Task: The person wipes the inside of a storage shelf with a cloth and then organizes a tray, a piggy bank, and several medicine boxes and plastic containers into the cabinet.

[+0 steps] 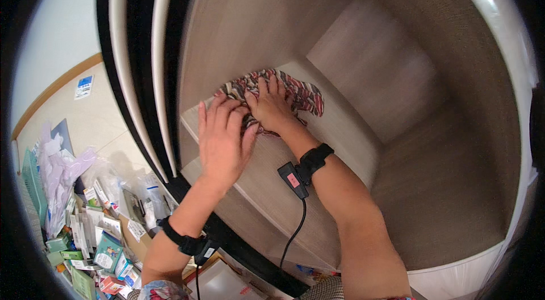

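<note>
A crumpled cloth (307, 92) with a red, cream and dark pattern lies on a wood-grain shelf board (340, 134) inside a cabinet. My right hand (272, 106) presses down on its middle, fingers spread and bent into the folds. Just left of it, my left hand (223, 136) has its fingers apart, the tips at the cloth's near left edge beside the board's front corner. Whether the left fingertips bear on cloth or wood is hard to tell. Each wrist wears a black strap with a small cabled device.
Wood-grain side panels (251, 14) and a back panel (374, 57) enclose the shelf. Pale vertical strips (159, 44) run along the cabinet's left edge. On the floor at lower left are many small boxes (108, 251), plastic bags and a teal basket (35, 187).
</note>
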